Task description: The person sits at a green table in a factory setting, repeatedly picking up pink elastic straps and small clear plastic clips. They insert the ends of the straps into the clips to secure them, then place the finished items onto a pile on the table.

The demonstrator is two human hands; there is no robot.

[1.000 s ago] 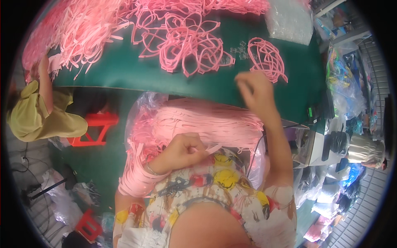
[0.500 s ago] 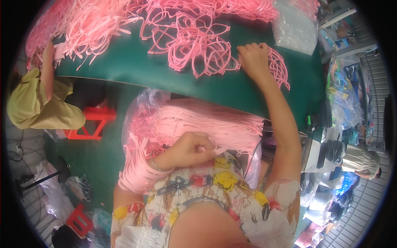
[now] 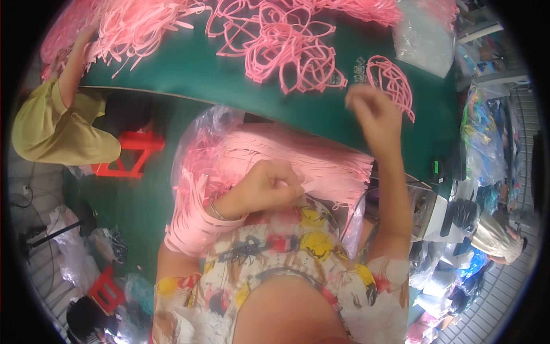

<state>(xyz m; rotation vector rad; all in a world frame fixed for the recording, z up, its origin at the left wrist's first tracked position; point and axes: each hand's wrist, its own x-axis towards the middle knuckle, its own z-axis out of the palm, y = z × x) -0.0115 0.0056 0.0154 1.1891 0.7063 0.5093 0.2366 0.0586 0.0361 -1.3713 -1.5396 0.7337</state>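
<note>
Head view: left hand (image 3: pixel 269 186) fisted on pink strips (image 3: pixel 321 160).

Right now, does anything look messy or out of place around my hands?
Yes. The pink strips in the clear bag on your lap spill over your left arm, and the pink loops lie tangled on the green table.

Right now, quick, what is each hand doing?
Left hand: closed, pinching the bundle of pink strips on the lap.
Right hand: raised over the green table; blurred, grip cannot be told.
</note>
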